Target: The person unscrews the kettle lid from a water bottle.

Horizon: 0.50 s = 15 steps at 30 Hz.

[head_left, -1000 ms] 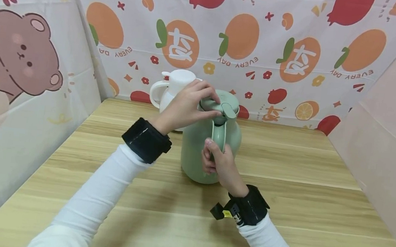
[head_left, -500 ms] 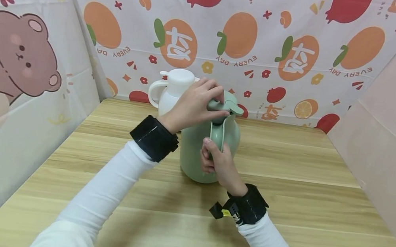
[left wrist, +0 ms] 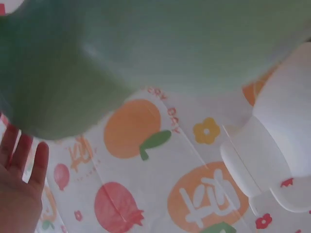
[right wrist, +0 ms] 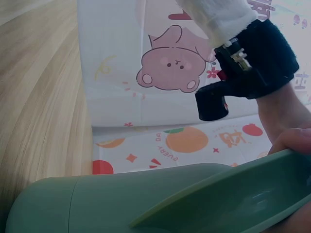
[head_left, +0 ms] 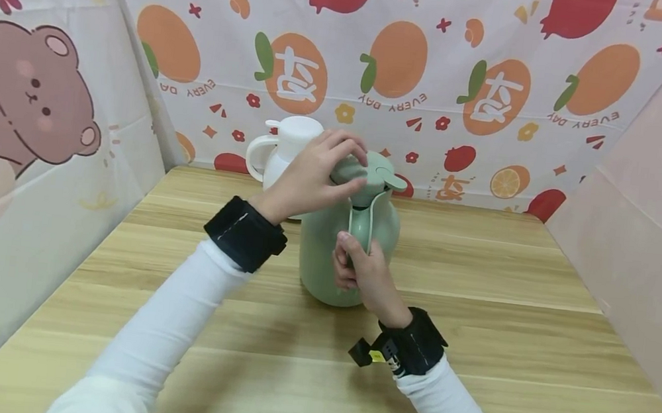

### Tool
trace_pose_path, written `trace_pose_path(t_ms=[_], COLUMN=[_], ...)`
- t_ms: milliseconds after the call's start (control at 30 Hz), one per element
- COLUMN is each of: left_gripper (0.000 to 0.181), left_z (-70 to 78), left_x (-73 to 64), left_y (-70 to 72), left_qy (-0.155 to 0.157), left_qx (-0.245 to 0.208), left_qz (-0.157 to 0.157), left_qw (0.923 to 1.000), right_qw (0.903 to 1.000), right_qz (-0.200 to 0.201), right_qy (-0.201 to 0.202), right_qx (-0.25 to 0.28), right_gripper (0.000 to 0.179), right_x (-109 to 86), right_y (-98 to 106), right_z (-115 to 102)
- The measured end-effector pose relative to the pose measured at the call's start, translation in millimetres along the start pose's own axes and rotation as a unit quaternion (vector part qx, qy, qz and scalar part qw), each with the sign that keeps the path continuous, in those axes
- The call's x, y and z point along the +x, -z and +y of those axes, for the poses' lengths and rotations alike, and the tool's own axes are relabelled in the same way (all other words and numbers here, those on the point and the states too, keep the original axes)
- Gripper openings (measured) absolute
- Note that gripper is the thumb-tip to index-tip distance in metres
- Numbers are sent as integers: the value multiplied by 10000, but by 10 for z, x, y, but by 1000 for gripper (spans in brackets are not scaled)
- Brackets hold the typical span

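Note:
A pale green vacuum jug (head_left: 322, 259) stands upright on the table in the head view. Its round lid (head_left: 380, 163) carries a small lever (head_left: 393, 181) that points right. My left hand (head_left: 310, 178) lies over the lid's left side, thumb and fingers spread apart; in the left wrist view its fingers (left wrist: 24, 155) look fairly straight at the edge of the green shape. Lower down, my right hand (head_left: 369, 273) grips the jug's handle (head_left: 360, 226), fingers curled round it. The right wrist view has the jug body (right wrist: 121, 199) and handle (right wrist: 233, 199) close up.
A white jug (head_left: 296, 136) with a side handle stands behind the green one, partly hidden by my left hand. The wooden table (head_left: 504, 329) ends at a fruit-print cloth (head_left: 345, 55). A bear-print cloth (head_left: 36, 98) closes the left side, a plain pale one the right.
The lid's lever has swung from lower right toward the right. My left hand first shifted right with the lid, then slid back left while the lever stayed. My right hand kept its grip.

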<state>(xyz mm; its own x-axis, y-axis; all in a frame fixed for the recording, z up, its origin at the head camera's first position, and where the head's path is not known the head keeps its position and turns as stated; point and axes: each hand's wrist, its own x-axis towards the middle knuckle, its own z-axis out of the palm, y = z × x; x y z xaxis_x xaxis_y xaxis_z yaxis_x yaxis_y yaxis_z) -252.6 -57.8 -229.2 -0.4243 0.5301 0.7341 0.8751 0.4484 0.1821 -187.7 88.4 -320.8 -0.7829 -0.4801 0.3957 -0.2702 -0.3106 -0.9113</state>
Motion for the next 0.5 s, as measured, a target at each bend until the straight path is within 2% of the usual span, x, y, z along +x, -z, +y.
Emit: trace_pose_path(t_ms=[100,300,500], left_gripper=[15,14,17], left_z=[-22,-37,15], left_x=[-44,-69,-37], left_y=[51,51,24], left_qy=[-57,-23,23], left_qx=[-180,-152,203], left_qz=[-76,-227,-169], left_qw=[9998,9996,9996], right_qw=[10000,10000,10000], right_qz=[18,57,38], right_qy=[-46,-42,-41], right_qx=[-30,-31,-44], right_gripper=[38,37,38], right_x=[2,2,1], right_y=[-3,-6,-14], right_z=[-1,-5,5])
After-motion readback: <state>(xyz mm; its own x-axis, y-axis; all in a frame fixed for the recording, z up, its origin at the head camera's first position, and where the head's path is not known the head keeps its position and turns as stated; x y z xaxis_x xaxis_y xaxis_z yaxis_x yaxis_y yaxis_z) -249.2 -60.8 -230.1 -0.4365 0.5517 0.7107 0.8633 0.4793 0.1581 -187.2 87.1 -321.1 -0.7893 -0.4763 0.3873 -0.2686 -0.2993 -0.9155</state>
